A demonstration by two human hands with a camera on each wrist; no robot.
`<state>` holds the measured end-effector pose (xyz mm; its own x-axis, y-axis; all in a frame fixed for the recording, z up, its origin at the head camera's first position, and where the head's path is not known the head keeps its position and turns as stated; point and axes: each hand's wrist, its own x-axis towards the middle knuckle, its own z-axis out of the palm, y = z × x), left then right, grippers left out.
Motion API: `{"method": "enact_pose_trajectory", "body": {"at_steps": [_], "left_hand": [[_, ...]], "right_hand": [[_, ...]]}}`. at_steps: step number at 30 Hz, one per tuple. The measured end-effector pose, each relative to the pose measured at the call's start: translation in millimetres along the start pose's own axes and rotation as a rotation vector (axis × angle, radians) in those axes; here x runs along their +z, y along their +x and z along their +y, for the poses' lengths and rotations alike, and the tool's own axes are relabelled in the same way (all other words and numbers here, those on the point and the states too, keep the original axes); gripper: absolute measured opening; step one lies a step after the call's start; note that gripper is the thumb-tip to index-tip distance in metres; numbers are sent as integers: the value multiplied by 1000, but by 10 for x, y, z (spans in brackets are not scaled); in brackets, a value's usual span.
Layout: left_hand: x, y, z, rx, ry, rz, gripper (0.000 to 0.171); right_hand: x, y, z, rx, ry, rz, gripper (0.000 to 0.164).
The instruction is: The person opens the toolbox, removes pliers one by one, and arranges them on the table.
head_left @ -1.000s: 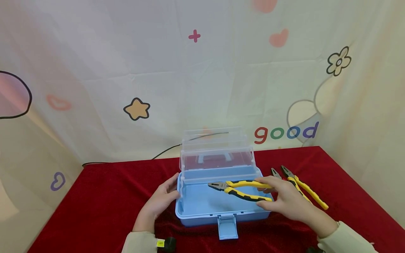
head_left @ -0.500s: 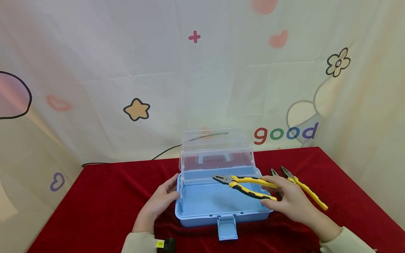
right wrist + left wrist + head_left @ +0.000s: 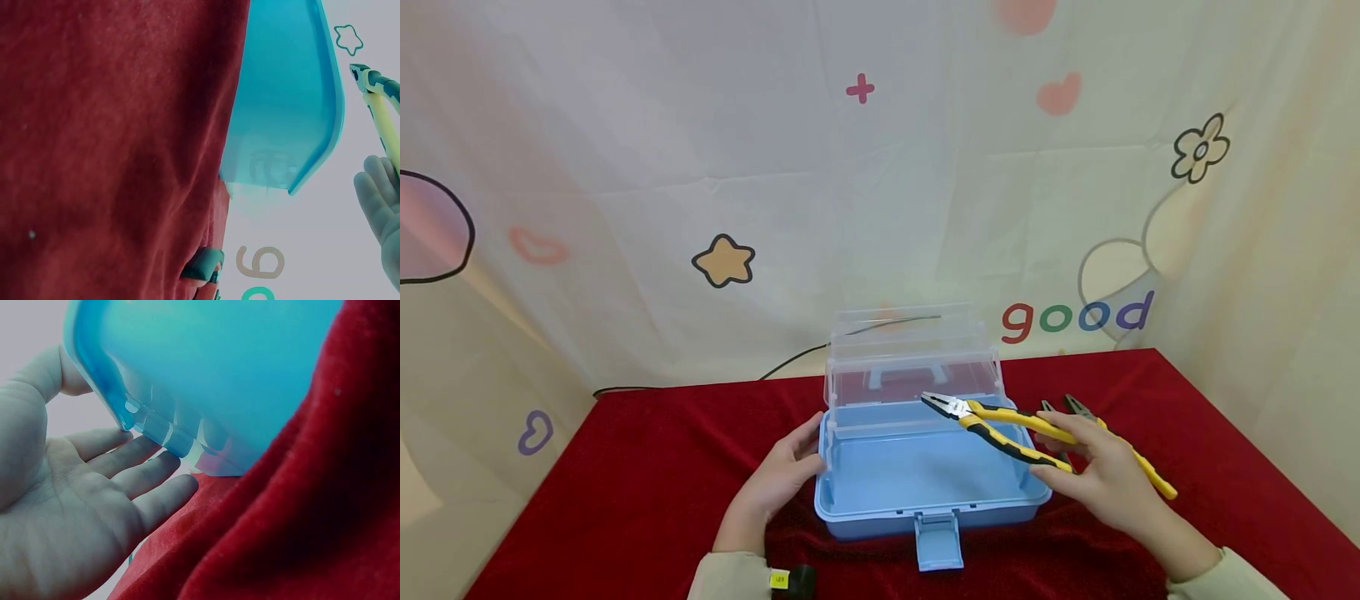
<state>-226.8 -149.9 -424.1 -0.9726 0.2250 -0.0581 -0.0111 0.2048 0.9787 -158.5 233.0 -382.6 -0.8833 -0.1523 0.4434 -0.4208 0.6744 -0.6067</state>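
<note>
My right hand pinches the spread handles of a pair of yellow-and-black combination pliers. The pliers hang in the air over the right part of a light blue toolbox, their metal nose pointing left. The box's clear lid is raised at the back, and its front latch hangs down. My left hand rests against the box's left end. In the left wrist view its fingers lie straight along the outer wall, with the thumb up by the rim.
Behind my right hand lie another yellow-handled pair of pliers and a further plier-like tool, mostly hidden. A red cloth covers the table. A printed curtain hangs at the back, with a thin black cable in front.
My right hand has moved right and slightly up in the picture with the pliers, whose nose now tips further upward. My left hand and the toolbox stay in place.
</note>
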Motion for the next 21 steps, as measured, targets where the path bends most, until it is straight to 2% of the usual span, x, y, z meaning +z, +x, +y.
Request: {"method": "enact_pose_trajectory", "body": {"at_steps": [4,14,21], "left_hand": [[-5,10,-4,-2,-2,-4,76],[-7,29,-31,-14,13,-12,78],[-10,31,-31,-19,5,-11,76]], "right_hand": [[-14,-19,26,16,-8,20,58],[-55,-60,128,-28,-5,97,56],[-118,-89,152,17,-60,112,56]]}}
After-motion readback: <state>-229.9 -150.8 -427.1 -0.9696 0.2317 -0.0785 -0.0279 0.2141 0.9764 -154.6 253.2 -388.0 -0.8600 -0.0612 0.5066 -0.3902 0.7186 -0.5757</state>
